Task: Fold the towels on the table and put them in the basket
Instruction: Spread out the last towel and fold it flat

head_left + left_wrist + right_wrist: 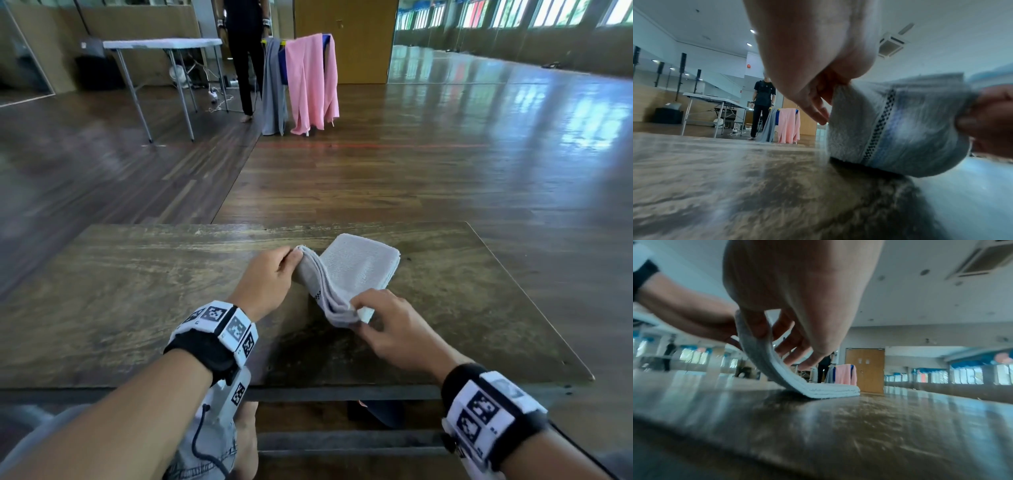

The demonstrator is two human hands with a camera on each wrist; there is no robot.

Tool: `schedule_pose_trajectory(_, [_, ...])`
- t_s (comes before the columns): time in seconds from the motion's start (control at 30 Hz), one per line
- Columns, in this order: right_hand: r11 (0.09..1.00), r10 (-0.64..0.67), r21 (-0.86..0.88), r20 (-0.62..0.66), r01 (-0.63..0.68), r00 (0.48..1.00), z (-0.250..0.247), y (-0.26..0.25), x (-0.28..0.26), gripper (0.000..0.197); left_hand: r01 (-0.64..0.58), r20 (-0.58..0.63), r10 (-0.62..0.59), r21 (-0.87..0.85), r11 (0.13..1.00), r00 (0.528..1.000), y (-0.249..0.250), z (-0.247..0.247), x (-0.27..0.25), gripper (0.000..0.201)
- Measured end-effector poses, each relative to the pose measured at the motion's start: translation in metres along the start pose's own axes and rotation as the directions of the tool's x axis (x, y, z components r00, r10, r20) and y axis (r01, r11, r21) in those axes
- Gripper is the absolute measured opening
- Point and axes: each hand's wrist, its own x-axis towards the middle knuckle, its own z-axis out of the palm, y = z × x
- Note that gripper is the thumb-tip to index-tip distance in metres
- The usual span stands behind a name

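A pale grey towel (pixel 356 270), folded in several layers, lies near the middle of the wooden table (pixel 137 291). Its near end is lifted off the wood and curls over. My left hand (pixel 274 274) pinches the far corner of that raised end. My right hand (pixel 380 318) pinches the near corner. In the left wrist view the towel (pixel 900 129) shows a dark checked stripe and hangs just above the table. In the right wrist view the towel (pixel 777 369) rises from the table to my fingers (pixel 756 326). No basket is in view.
Beyond the table stands a drying rack with a pink cloth (pixel 310 82) and a grey cloth (pixel 272 89) over it. A person in black (pixel 245 51) stands by a white folding table (pixel 161 44). Wooden floor surrounds the table.
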Motion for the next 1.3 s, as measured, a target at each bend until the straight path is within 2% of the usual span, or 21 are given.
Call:
schedule_pose_trajectory(0.07, [0.971, 0.045, 0.236, -0.052, -0.032, 0.998, -0.008, 0.000, 0.012, 0.007, 0.020, -0.051, -0.022, -0.045, 0.999, 0.998, 0.003, -0.004, 0.004, 0.038])
schedule_pose_trajectory(0.13, [0.893, 0.188, 0.428, -0.074, -0.139, 0.979, -0.016, 0.001, 0.021, 0.013, 0.075, -0.060, -0.079, -0.060, 0.995, 0.995, 0.005, -0.006, 0.008, 0.041])
schedule_pose_trajectory(0.2, [0.768, 0.378, 0.543, 0.040, -0.338, 0.925, -0.017, 0.006, 0.026, 0.018, 0.204, 0.055, -0.206, 0.037, 0.978, 0.977, 0.003, -0.004, 0.008, 0.047])
schedule_pose_trajectory(0.27, [0.714, 0.510, 0.471, 0.157, -0.518, 0.845, -0.008, 0.011, 0.025, 0.024, 0.309, 0.257, -0.359, 0.214, 0.927, 0.897, -0.002, 0.004, 0.003, 0.052])
schedule_pose_trajectory(0.33, [0.705, 0.591, 0.381, 0.152, -0.598, 0.792, 0.004, 0.015, 0.026, 0.029, 0.348, 0.384, -0.453, 0.315, 0.883, 0.805, -0.009, 0.013, -0.005, 0.055])
schedule_pose_trajectory(0.37, [0.712, 0.611, 0.348, 0.120, -0.610, 0.782, 0.009, 0.016, 0.027, 0.029, 0.375, 0.400, -0.476, 0.306, 0.875, 0.783, -0.013, 0.017, -0.007, 0.054])
schedule_pose_trajectory(0.43, [0.728, 0.626, 0.308, 0.066, -0.613, 0.777, 0.014, 0.017, 0.031, 0.025, 0.428, 0.365, -0.485, 0.230, 0.874, 0.794, -0.019, 0.021, -0.008, 0.049])
schedule_pose_trajectory(0.53, [0.730, 0.637, 0.285, 0.043, -0.621, 0.769, 0.016, 0.014, 0.040, 0.030, 0.390, 0.219, -0.430, 0.202, 0.898, 0.876, -0.023, 0.025, -0.004, 0.043])
schedule_pose_trajectory(0.6, [0.731, 0.645, 0.256, 0.042, -0.632, 0.763, 0.019, 0.011, 0.044, 0.031, 0.371, 0.152, -0.406, 0.215, 0.903, 0.901, -0.026, 0.028, -0.004, 0.042])
schedule_pose_trajectory(0.73, [0.714, 0.681, 0.199, 0.024, -0.671, 0.732, 0.024, 0.012, 0.049, 0.030, 0.374, 0.101, -0.405, 0.234, 0.897, 0.909, -0.035, 0.034, -0.001, 0.043])
schedule_pose_trajectory(0.87, [0.702, 0.701, 0.138, 0.037, -0.698, 0.712, 0.023, 0.011, 0.054, 0.024, 0.391, 0.118, -0.439, 0.293, 0.873, 0.891, -0.038, 0.039, 0.003, 0.047])
schedule_pose_trajectory(0.97, [0.733, 0.681, 0.016, -0.013, -0.681, 0.732, 0.024, 0.005, 0.053, 0.021, 0.436, 0.131, -0.481, 0.268, 0.859, 0.867, -0.035, 0.039, 0.004, 0.046])
schedule_pose_trajectory(1.0, [0.764, 0.636, -0.088, -0.066, -0.639, 0.769, 0.024, 0.002, 0.052, 0.023, 0.455, 0.138, -0.496, 0.245, 0.856, 0.857, -0.033, 0.038, 0.004, 0.045])
schedule_pose_trajectory(1.03, [0.802, 0.551, -0.204, -0.109, -0.562, 0.827, 0.024, 0.000, 0.051, 0.028, 0.478, 0.150, -0.513, 0.216, 0.851, 0.845, -0.031, 0.038, 0.005, 0.045])
schedule_pose_trajectory(1.07, [0.840, 0.440, -0.301, -0.108, -0.452, 0.891, 0.024, -0.001, 0.051, 0.041, 0.505, 0.165, -0.534, 0.189, 0.842, 0.829, -0.028, 0.037, 0.006, 0.044])
schedule_pose_trajectory(1.1, [0.879, 0.325, -0.349, -0.060, -0.325, 0.944, 0.023, 0.000, 0.051, 0.056, 0.527, 0.184, -0.553, 0.173, 0.832, 0.813, -0.026, 0.037, 0.007, 0.040])
schedule_pose_trajectory(1.13, [0.905, 0.244, -0.366, 0.028, -0.217, 0.969, 0.021, 0.000, 0.052, 0.065, 0.529, 0.202, -0.556, 0.172, 0.831, 0.807, -0.024, 0.036, 0.009, 0.033])
schedule_pose_trajectory(1.2, [0.915, 0.195, -0.387, 0.183, -0.111, 0.963, 0.019, 0.000, 0.050, 0.064, 0.514, 0.221, -0.548, 0.195, 0.835, 0.807, -0.019, 0.034, 0.009, 0.016])
schedule_pose_trajectory(1.23, [0.907, 0.218, -0.403, 0.203, -0.121, 0.955, 0.020, 0.002, 0.047, 0.058, 0.508, 0.207, -0.543, 0.200, 0.838, 0.814, -0.019, 0.033, 0.008, 0.018])
schedule_pose_trajectory(1.3, [0.882, 0.266, -0.437, 0.153, -0.177, 0.952, 0.020, 0.002, 0.043, 0.046, 0.475, 0.124, -0.500, 0.188, 0.860, 0.857, -0.016, 0.033, 0.005, 0.039])
